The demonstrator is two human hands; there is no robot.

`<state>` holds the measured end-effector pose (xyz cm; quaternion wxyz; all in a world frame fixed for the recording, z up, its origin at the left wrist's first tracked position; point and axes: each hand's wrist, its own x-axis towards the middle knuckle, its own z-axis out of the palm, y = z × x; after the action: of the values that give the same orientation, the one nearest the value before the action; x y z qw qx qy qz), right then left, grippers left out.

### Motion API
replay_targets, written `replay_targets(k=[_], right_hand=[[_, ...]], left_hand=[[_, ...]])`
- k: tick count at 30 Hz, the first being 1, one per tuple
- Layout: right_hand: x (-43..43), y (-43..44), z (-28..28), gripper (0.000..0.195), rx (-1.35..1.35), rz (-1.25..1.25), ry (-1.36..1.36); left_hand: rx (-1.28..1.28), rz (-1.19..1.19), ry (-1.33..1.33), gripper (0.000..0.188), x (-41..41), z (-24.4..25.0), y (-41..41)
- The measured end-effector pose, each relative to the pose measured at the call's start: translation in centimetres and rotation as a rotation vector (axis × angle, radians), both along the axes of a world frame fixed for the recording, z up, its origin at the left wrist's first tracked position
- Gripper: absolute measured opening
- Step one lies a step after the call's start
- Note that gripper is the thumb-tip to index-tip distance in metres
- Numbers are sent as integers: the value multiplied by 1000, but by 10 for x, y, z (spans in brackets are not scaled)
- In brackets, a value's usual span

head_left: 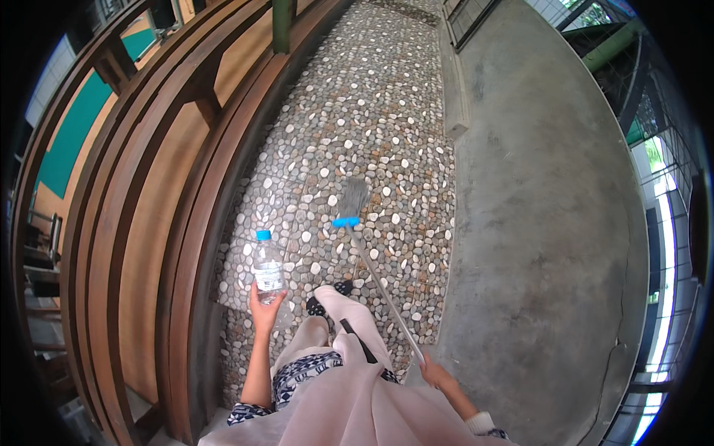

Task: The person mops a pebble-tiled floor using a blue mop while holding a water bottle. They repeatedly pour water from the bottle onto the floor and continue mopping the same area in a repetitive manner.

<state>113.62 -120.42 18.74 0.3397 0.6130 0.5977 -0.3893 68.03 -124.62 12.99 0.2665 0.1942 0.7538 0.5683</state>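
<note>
My left hand [266,311] grips a clear plastic bottle [269,273] near its base. The bottle stands nearly upright, with a blue cap and a label that bears writing. It looks empty, though the clear plastic makes that hard to judge. In my right hand [436,372] is the upper end of a mop's metal handle [385,292]. That handle slants forward and left to a blue mop clamp [346,222]. Beyond the clamp, the grey mop head [354,193] lies on the pebble floor [357,122], its strands slightly blurred.
Wooden railings [195,234] run along the left, with a green post [281,28] farther ahead. A concrete ledge [535,212] borders the walkway on the right, and a dark metal frame [474,25] stands at its far end. My feet [317,305] are on the pebbles.
</note>
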Motion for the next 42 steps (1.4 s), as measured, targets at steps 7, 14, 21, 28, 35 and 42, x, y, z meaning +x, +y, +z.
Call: replay_targets(k=[7, 14, 21, 28, 35, 42], right_hand=[[26, -82, -19, 48, -15, -130, -76], [-69, -26, -62, 48, 91, -182, -13], [-183, 156, -102, 46, 168, -236, 189], [-297, 272, -141, 51, 133, -260, 208], [-269, 99, -125, 52, 99, -143, 143], [-219, -167, 2, 61, -241, -410, -158]], left_hand=[[29, -169, 65, 66, -7, 30, 63], [11, -103, 111, 66, -77, 25, 67], [-33, -133, 234, 68, -163, 60, 82], [108, -218, 164, 65, -186, 102, 124], [-21, -317, 72, 62, -201, 85, 115], [-7, -417, -97, 51, -223, 37, 128]])
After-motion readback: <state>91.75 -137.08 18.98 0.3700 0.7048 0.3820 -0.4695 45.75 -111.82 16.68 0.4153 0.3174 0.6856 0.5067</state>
